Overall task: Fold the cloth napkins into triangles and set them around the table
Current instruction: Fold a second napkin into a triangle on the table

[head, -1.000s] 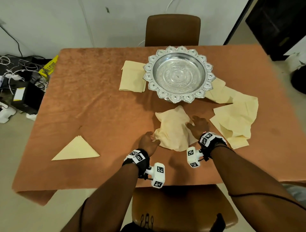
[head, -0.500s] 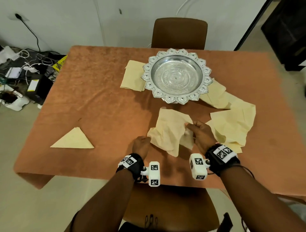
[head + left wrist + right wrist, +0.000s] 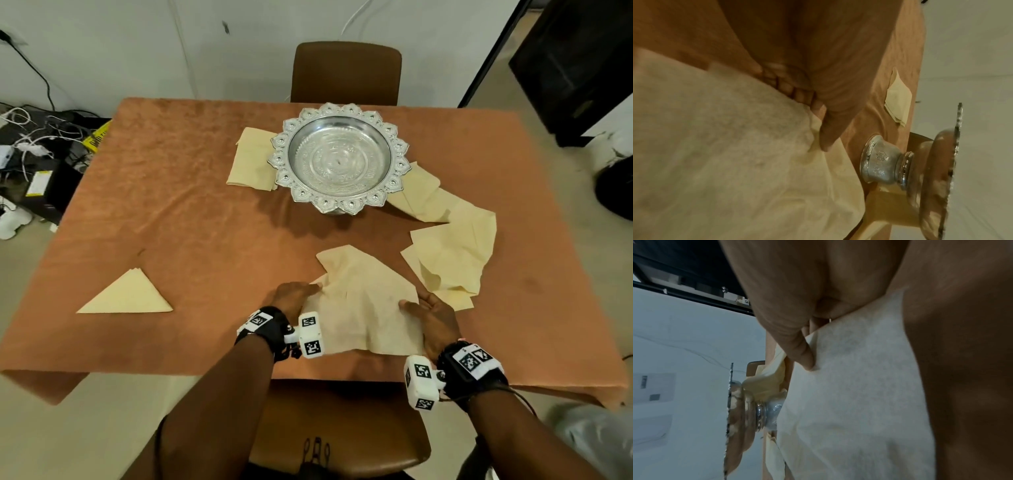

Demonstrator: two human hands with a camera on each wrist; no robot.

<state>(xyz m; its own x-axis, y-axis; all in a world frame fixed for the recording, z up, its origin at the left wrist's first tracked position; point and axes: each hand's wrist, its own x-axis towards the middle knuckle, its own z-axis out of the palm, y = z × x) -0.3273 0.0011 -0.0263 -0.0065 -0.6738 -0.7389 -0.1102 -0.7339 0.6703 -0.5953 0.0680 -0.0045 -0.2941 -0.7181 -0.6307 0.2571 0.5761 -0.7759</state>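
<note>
Orange cloth covers the table (image 3: 171, 212), on which a silver bowl (image 3: 339, 157) is set at the far middle. A cream napkin (image 3: 363, 308) is spread flat at the near edge. Its left edge is pinched between the thumb and curled fingers of the left hand (image 3: 291, 296); its right edge is pinched under the thumb of the right hand (image 3: 431, 317). A folded triangle (image 3: 128, 294) lies well apart, left.

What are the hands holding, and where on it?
Both grip one cream napkin: the left hand pinches its left edge, the right hand pinches its right edge.
</note>
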